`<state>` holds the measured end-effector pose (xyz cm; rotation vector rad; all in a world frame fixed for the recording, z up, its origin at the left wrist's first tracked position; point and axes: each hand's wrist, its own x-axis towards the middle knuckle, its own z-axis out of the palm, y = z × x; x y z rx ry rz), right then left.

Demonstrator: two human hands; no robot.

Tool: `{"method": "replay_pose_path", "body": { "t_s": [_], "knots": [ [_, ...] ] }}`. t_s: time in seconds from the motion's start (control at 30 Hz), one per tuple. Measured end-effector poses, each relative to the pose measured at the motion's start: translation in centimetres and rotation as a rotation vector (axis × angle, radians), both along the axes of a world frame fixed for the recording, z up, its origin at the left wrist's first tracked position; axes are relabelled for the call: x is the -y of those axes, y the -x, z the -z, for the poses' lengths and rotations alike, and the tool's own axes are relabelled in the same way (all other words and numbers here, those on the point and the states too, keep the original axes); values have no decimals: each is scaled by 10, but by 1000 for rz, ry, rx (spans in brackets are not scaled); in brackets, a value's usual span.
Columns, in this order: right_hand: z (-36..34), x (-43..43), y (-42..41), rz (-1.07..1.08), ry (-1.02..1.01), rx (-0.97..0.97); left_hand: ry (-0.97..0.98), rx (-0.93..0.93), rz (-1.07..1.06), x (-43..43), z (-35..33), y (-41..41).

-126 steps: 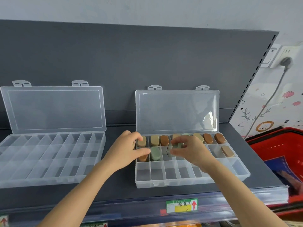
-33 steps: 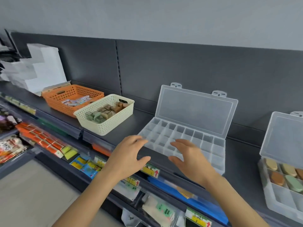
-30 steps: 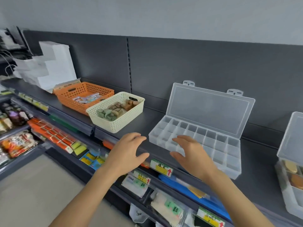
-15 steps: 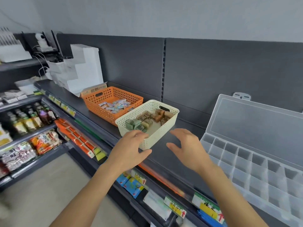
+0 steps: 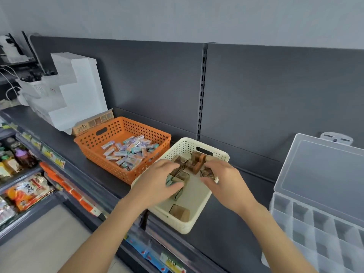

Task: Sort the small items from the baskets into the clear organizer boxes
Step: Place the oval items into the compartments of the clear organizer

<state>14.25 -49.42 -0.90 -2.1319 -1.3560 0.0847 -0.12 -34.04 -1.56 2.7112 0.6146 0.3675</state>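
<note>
Both hands are now reaching into the cream basket (image 5: 185, 229) at the shelf's (image 5: 226, 223) front edge, having hovered spread just short of it a moment ago. The left hand (image 5: 155, 184) is curling round some small items (image 5: 197, 163) and the right hand (image 5: 222, 180) is pinching another, gathering a batch for the empty organizer box (image 5: 319, 229) at the right.

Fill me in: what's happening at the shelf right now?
A person has both hands in the cream perforated plastic basket. The left hand and right hand each pinch some of the small brown and green items. The orange perforated plastic basket of pastel wrapped pieces sits beside it, untouched. The clear plastic organizer box on the right stands open, its visible compartments empty.
</note>
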Motion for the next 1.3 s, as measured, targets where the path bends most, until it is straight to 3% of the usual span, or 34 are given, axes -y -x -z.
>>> {"method": "replay_pose_path", "body": {
  "t_s": [0.17, 0.67, 0.8, 0.97, 1.3],
  "knots": [
    [-4, -17, -10, 84, -22, -46, -5, -9, 128, -28, 1, -45],
    [5, -41, -15, 463, -54, -87, -122, -262, 522, -87, 22, -143],
    [7, -41, -16, 516, -48, -76, -194, -230, 548, -89, 30, -151],
    [9, -38, -13, 538, -33, -80, -120, -233, 554, -85, 34, -151],
    [9, -40, -10, 539, -35, -70, -81, -384, 589, -84, 42, -156]
  ]
}}
